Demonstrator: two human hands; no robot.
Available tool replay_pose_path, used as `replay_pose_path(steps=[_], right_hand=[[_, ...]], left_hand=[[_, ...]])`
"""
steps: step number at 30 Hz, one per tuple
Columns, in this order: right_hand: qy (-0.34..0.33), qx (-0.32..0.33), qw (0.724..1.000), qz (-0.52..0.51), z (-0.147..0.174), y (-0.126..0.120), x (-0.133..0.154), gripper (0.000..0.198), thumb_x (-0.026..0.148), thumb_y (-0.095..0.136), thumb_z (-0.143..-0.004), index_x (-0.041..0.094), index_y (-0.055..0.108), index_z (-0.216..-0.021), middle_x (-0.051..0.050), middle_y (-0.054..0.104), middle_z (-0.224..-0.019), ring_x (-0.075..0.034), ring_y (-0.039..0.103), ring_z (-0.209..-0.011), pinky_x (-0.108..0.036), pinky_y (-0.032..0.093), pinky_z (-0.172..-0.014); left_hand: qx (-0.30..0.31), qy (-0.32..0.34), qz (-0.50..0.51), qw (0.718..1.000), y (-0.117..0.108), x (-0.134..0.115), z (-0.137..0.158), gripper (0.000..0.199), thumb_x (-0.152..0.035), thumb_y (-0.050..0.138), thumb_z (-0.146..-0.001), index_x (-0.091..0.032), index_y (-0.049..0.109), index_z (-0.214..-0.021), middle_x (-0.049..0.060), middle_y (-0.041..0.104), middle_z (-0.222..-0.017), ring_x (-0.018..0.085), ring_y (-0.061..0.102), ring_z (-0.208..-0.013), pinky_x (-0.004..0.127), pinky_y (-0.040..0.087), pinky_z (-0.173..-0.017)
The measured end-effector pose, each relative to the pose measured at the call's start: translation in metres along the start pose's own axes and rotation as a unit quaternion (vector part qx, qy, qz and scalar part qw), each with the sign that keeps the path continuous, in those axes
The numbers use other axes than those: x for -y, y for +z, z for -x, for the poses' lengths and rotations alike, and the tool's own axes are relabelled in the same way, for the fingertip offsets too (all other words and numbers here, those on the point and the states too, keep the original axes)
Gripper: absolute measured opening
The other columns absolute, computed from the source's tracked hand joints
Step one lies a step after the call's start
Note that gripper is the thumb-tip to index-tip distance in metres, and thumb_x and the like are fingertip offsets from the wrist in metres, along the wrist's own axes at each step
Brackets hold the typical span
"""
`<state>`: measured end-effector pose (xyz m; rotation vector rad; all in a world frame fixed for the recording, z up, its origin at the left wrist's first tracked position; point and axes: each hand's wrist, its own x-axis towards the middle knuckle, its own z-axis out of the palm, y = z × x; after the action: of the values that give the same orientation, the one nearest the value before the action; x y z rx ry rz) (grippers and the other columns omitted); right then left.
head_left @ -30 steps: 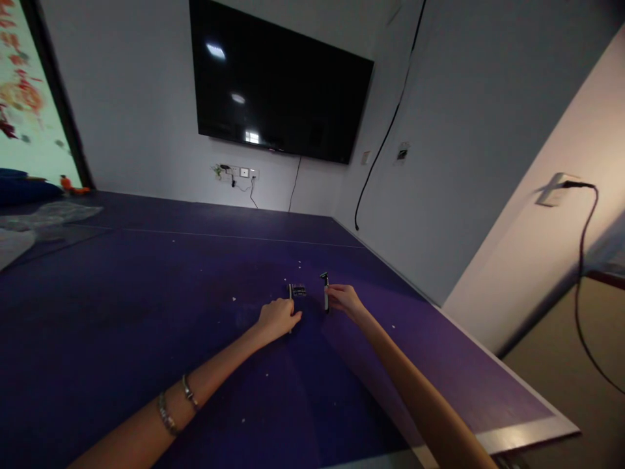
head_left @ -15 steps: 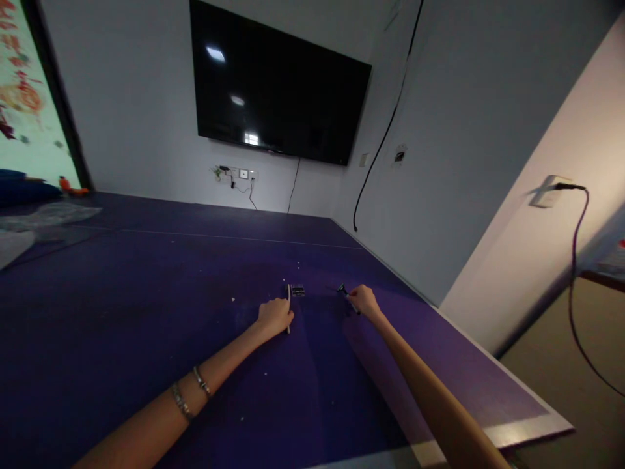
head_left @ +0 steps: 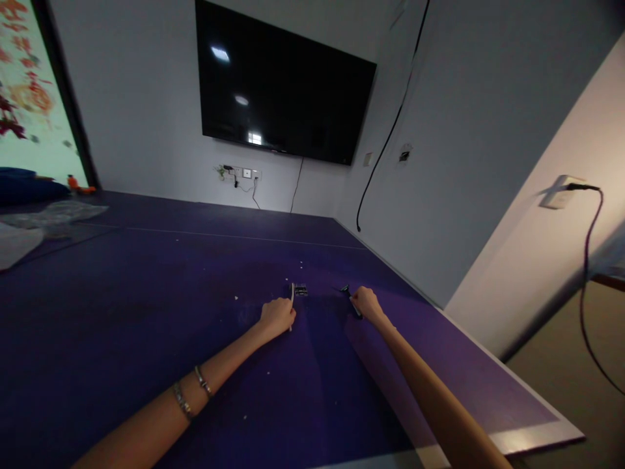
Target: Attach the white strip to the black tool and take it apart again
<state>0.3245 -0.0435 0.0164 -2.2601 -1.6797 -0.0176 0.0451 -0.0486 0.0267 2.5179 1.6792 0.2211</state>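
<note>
On the purple tabletop (head_left: 161, 312), my left hand (head_left: 277, 317) is closed around a slim white toothbrush-like stick (head_left: 292, 292). Its far end points away from me, with a dark patch along the left side too small to make out. Just right of that end lies a small dark rectangular piece (head_left: 301, 290) with light markings. My right hand (head_left: 366, 303) pinches the handle of a dark razor (head_left: 355, 309), whose T-shaped head (head_left: 345, 288) tilts up and to the left. A gap separates the razor from the dark piece.
Small white specks (head_left: 236, 298) dot the tabletop. Clear plastic wrapping (head_left: 63, 213) lies at the far left, near a dark blue bundle (head_left: 29, 184) and an orange object (head_left: 78, 185). A black cable (head_left: 385, 146) hangs by the right wall; a television (head_left: 283, 85) is behind.
The whole view has shifted slightly to the right. Both hands keep their holds; the razor's head sits a little differently, while the stick and dark piece stay side by side.
</note>
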Motion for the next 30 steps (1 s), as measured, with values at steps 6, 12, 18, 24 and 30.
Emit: replay_pose_path(steps=[6, 12, 18, 24, 30], right_hand=[[-0.055, -0.056, 0.989, -0.127, 0.014, -0.005, 0.032, 0.021, 0.020, 0.050, -0.077, 0.014, 0.070, -0.083, -0.012, 0.068, -0.092, -0.019, 0.062, -0.084, -0.024, 0.044, -0.074], [0.022, 0.088, 0.791, -0.604, 0.040, 0.004, 0.095, 0.031, 0.032, 0.066, -0.068, 0.014, 0.064, -0.093, -0.007, 0.067, -0.079, -0.014, 0.062, -0.064, -0.025, 0.050, -0.060], [0.030, 0.135, 0.703, -0.697, 0.055, 0.001, 0.121, 0.030, 0.029, 0.074, -0.057, 0.012, 0.066, -0.081, -0.003, 0.066, -0.069, -0.010, 0.058, -0.057, -0.022, 0.047, -0.055], [0.025, 0.108, 0.728, -0.676, 0.043, -0.008, 0.104, 0.025, 0.026, 0.072, -0.057, 0.013, 0.068, -0.078, -0.003, 0.066, -0.069, -0.011, 0.059, -0.058, -0.023, 0.048, -0.055], [0.034, 0.013, 0.820, -0.571, 0.011, -0.029, 0.043, 0.019, 0.023, 0.066, -0.061, 0.010, 0.070, -0.075, -0.006, 0.068, -0.068, -0.015, 0.062, -0.060, -0.026, 0.051, -0.059]], left_hand=[[-0.033, 0.006, 0.012, 0.999, -0.011, -0.005, 0.005, 0.033, -0.031, 0.035, -0.086, -0.016, 0.064, -0.088, 0.011, 0.067, -0.092, 0.024, 0.064, -0.086, 0.034, 0.047, -0.072], [-0.062, 0.037, 0.023, 0.997, -0.018, -0.025, 0.011, 0.034, -0.033, 0.031, -0.087, -0.017, 0.061, -0.094, 0.010, 0.067, -0.091, 0.023, 0.063, -0.085, 0.034, 0.046, -0.073], [-0.072, 0.055, 0.028, 0.996, -0.020, -0.034, 0.018, 0.031, -0.031, 0.033, -0.087, -0.018, 0.059, -0.098, 0.010, 0.067, -0.089, 0.025, 0.064, -0.084, 0.036, 0.047, -0.072], [-0.073, 0.055, 0.059, 0.994, -0.023, -0.035, 0.021, 0.039, -0.046, 0.032, -0.087, -0.019, 0.060, -0.090, 0.008, 0.067, -0.087, 0.024, 0.064, -0.082, 0.035, 0.045, -0.073], [-0.058, 0.042, 0.049, 0.996, -0.026, -0.021, 0.018, 0.041, -0.045, 0.030, -0.087, -0.019, 0.061, -0.086, 0.007, 0.067, -0.084, 0.022, 0.063, -0.081, 0.033, 0.045, -0.072]])
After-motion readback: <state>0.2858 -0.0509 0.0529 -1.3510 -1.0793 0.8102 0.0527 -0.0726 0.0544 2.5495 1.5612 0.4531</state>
